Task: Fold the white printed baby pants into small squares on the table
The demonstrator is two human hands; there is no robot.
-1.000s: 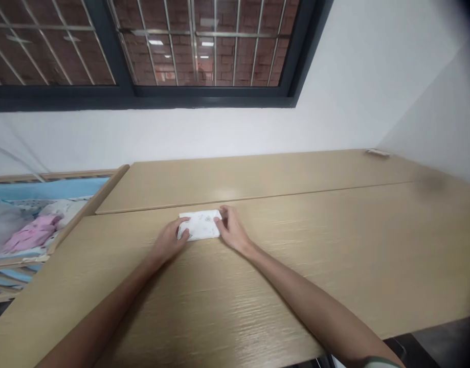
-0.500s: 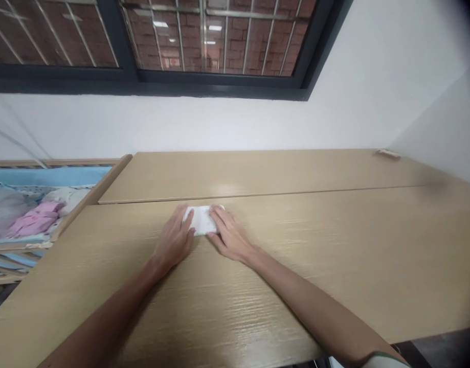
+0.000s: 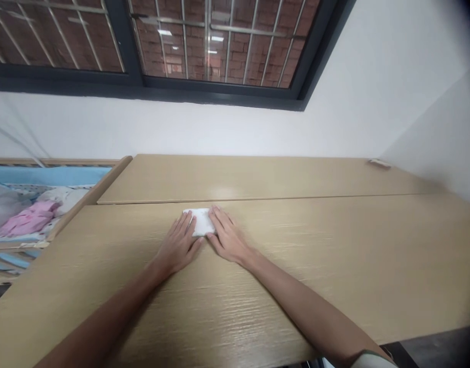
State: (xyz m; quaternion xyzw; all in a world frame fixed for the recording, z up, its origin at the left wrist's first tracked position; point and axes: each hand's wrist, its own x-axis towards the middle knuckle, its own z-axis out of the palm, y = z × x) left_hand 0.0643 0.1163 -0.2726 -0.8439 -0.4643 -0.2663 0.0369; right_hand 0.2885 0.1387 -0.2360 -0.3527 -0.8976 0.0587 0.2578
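A small folded white piece of cloth or paper (image 3: 199, 222) lies on the light wood desk (image 3: 304, 245), close to the seam between its two boards. My left hand (image 3: 178, 244) rests flat against its left side, fingers spread and tips on the white piece. My right hand (image 3: 227, 237) lies flat on the desk against its right side, fingertips touching the piece. Both hands hide its lower corners, and neither lifts it.
A wooden crib rail (image 3: 92, 189) borders the desk at the left, with blue padding and pink fabric beyond it. A white wall and a dark-framed barred window (image 3: 219, 97) rise behind the desk. A small pale object (image 3: 379, 162) sits at the far right corner.
The white piece looks smaller and narrower than a second ago. My hands have gone from holding its ends to lying flat beside it, and the view has tilted slightly.
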